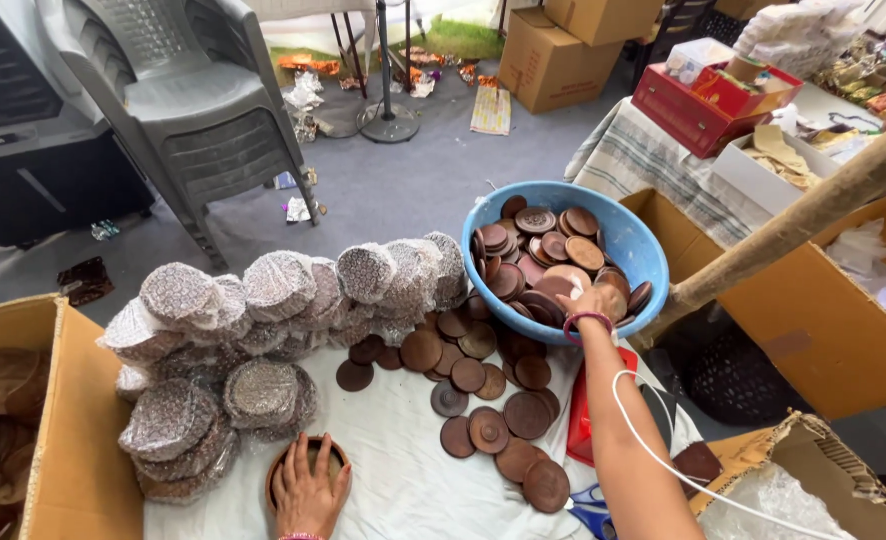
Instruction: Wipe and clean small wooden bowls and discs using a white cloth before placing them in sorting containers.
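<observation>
In the head view we look down on our desk (403, 470), spread with a white cloth. Our left hand (308, 487) lies flat, fingers spread, on top of a round brown wooden disc (285, 462) near the front edge; it presses on the disc rather than gripping it. Our right hand (595, 300) reaches forward into the blue plastic bowl (631, 245) at the far right of the desk, fingers curled down among the brown wooden discs (538, 255) heaped inside; we cannot tell whether they have closed on one. A pink band circles that wrist, and a white cable trails along the forearm. Between the hands, loose brown discs (493, 400) lie scattered on the cloth, some overlapping. To the left, stacks wrapped in bubble wrap (263, 330) are piled together. A red object (581, 420) shows partly under our right arm. Cardboard boxes (73, 440) stand at both sides, and grey plastic chairs (178, 110) stand on the floor beyond.
</observation>
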